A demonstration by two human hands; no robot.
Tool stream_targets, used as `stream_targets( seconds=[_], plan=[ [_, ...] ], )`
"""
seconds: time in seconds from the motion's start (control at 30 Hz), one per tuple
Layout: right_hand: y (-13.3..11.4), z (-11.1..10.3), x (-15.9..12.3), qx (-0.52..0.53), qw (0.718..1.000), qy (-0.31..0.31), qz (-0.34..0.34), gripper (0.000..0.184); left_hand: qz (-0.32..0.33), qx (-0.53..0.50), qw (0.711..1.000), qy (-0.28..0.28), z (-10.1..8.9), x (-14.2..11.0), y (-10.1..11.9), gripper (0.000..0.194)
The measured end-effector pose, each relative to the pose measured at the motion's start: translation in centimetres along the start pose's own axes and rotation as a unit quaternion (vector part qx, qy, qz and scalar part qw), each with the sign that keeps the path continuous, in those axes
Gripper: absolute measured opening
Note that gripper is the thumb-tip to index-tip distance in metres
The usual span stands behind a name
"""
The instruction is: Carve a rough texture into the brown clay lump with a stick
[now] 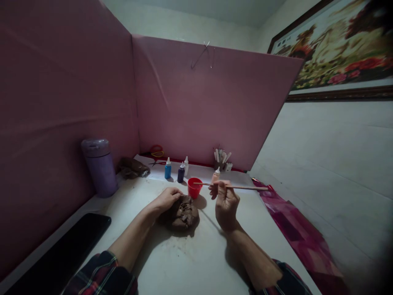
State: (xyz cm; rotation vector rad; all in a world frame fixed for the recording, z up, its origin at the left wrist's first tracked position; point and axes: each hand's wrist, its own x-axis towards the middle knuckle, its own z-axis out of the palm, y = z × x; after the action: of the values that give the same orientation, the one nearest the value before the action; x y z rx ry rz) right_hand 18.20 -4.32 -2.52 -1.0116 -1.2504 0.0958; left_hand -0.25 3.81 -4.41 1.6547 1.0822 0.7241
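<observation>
A lump of brown modelling clay [184, 215] with an uneven, carved-looking top sits on the white table. My left hand [168, 200] holds its far left edge, the fingers curled against the clay. To the right, my right hand [226, 203] is raised above the table and pinches a long thin stick [248, 188], which lies almost level. The stick's left tip reaches over the red plastic cup [195, 189] just behind the clay; whether it ends in bristles is too small to tell. A peach bottle [216, 175] stands partly hidden behind my right hand.
A blue bottle [168, 169], a dark bottle [181, 173] and a white bottle [186, 166] stand behind. Scissors [158, 162], wrapped clay [133, 168], a purple tumbler [100, 168] and a black phone-like slab [67, 250] are left. A tool holder [221, 159] is at the back.
</observation>
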Motion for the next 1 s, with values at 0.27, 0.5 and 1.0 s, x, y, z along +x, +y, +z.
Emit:
stream_targets(
  seconds=[0.27, 0.5, 1.0],
  plan=[
    [3.3, 1.9, 1.0, -0.034, 0.993, -0.102, 0.051, 0.040, 0.005, 0.005, 1.000, -0.009, 0.1, 0.4, -0.7, 0.020],
    [-0.2, 0.4, 0.0, 0.043, 0.999, -0.006, 0.027, 0.030, -0.005, 0.004, 1.000, -0.016, 0.1, -0.1, 0.1, 0.022],
    [-2.7, 1.5, -2.6, -0.033, 0.934, -0.272, -0.227, 0.021, 0.020, 0.002, 1.000, -0.013, 0.0, -0.4, 0.4, 0.020]
  ],
)
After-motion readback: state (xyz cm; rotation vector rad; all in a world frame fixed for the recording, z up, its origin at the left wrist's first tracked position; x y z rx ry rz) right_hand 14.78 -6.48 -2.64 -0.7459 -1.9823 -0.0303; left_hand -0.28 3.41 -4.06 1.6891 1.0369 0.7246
